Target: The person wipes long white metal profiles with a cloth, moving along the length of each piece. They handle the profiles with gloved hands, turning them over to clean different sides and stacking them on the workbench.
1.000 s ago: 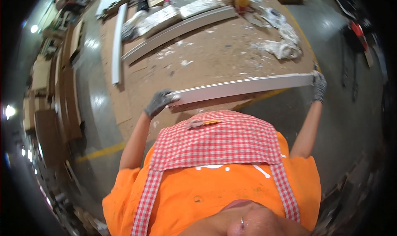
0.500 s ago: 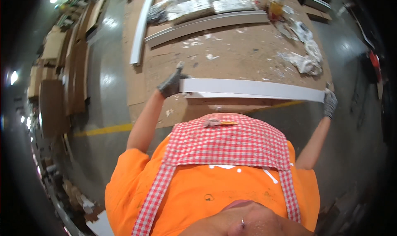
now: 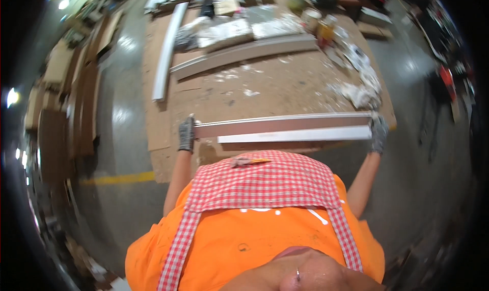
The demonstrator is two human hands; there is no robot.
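A long trim board (image 3: 282, 124) with a white rim and a brownish face lies crosswise in front of me, near the close edge of the work table. My left hand (image 3: 186, 133), in a grey glove, is closed at its left end. At the opposite end my right hand (image 3: 378, 133), gloved the same way, grips the board. Just on my side of it runs a white strip (image 3: 295, 134), its right end close to my right hand. Whether the strip is a separate piece I cannot tell.
Cardboard covers the table (image 3: 229, 98), with white scraps on it. Farther back are another trim board (image 3: 244, 57), a white bar (image 3: 169, 51), plastic-wrapped packs (image 3: 225, 34), a bottle of amber liquid (image 3: 325, 32) and crumpled white cloth (image 3: 360, 95). Brown panels (image 3: 53, 143) stand at left.
The board has turned from its white face to its brownish face. My left hand has shifted from above the corner to beside the end. The view has moved slightly.
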